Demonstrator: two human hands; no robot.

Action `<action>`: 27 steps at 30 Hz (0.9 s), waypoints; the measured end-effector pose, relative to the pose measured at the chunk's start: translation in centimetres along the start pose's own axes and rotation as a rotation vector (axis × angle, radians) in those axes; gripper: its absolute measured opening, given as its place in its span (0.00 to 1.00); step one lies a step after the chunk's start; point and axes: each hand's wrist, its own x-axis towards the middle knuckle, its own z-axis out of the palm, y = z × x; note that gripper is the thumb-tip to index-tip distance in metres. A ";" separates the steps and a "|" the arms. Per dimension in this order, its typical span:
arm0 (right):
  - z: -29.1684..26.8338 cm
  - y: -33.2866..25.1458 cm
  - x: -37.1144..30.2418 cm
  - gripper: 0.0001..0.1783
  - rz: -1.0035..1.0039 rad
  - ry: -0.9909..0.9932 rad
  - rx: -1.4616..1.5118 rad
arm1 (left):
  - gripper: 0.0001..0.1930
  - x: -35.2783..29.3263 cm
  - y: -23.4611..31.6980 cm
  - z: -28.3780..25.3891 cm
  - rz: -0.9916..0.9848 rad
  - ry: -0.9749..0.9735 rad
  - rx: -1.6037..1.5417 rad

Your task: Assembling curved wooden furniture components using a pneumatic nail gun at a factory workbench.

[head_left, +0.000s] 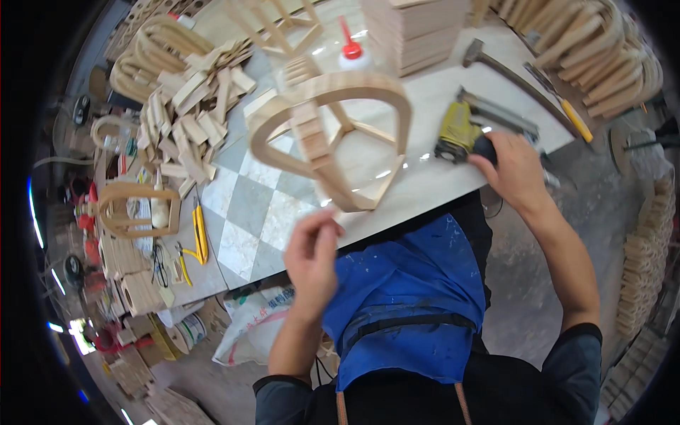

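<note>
A green-and-black nail gun [455,134] lies on the right part of the worktable, and my right hand [516,168] is closed round its dark handle end. My left hand [310,251] is at the table's near edge, fingers curled toward the thumb. Whether anything small is in them is hidden. Just beyond it stands a curved wooden frame [404,106], with a bent hoop on top, a slat and a jointed base. The frame is slightly blurred, and a small gap seems to separate it from my left fingertips.
Wood blocks [188,127] are heaped at left, near yellow-handled pliers [200,234] and a smaller frame [138,210]. Behind the large frame stand a red-capped glue bottle [352,53] and stacked boards [418,35]. A hammer [517,81] and yellow-handled screwdriver [575,120] lie at right beside bent wood pieces [588,57].
</note>
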 end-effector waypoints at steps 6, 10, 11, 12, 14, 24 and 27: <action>-7.7 -5.3 -3.4 0.22 0.486 -0.305 0.655 | 0.14 -7.2 -4.9 4.5 -0.386 -0.455 -0.238; -6.6 -5.7 -6.0 0.28 0.925 -0.288 1.579 | 0.21 -7.1 -7.5 9.1 -0.389 -0.562 -0.479; -5.4 -5.9 -6.9 0.32 1.054 -0.274 1.779 | 0.24 -6.6 -7.5 9.7 -0.473 -0.626 -0.525; -4.5 -6.1 -7.5 0.32 1.047 -0.282 1.769 | 0.27 -5.8 -7.4 10.2 -0.559 -0.696 -0.566; -2.8 -6.8 -8.5 0.34 1.221 -0.183 2.046 | 0.34 -4.5 -7.3 10.9 -0.733 -0.837 -0.640; 0.6 -7.3 -11.2 0.35 1.229 -0.035 2.331 | 0.37 -1.3 -9.4 11.9 -0.940 -0.914 -0.836; 1.6 -7.3 -11.7 0.35 1.239 -0.022 2.304 | 0.35 -1.4 -10.4 11.5 -0.943 -0.945 -0.831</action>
